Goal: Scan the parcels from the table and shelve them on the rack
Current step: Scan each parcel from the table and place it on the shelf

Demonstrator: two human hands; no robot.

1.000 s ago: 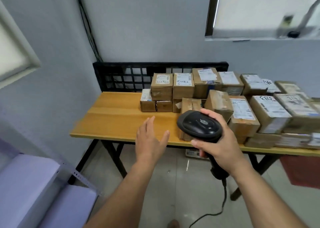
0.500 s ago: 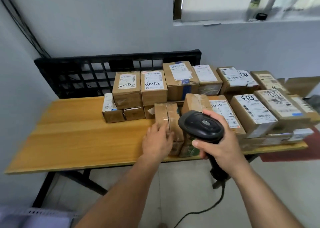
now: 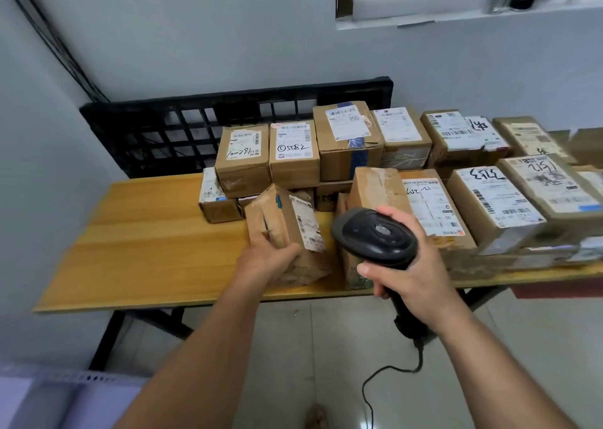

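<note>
Parcel (image 3: 287,232): tilted brown box near the table's front edge, its white label facing right toward the scanner.
Left hand (image 3: 266,258): fingers wrapped round the parcel's near lower side, thumb on its left face.
Right hand (image 3: 411,275): fingers closed tight on the scanner's grip.
Scanner (image 3: 375,236): black, head just right of the parcel; its cable (image 3: 385,383) drops to the floor.
Table (image 3: 146,249): wooden; left half bare.
Stack (image 3: 424,174): labelled boxes crowd the back edge and right side, some two high.
Crate (image 3: 163,134): black lattice against the wall at the back edge.
</note>
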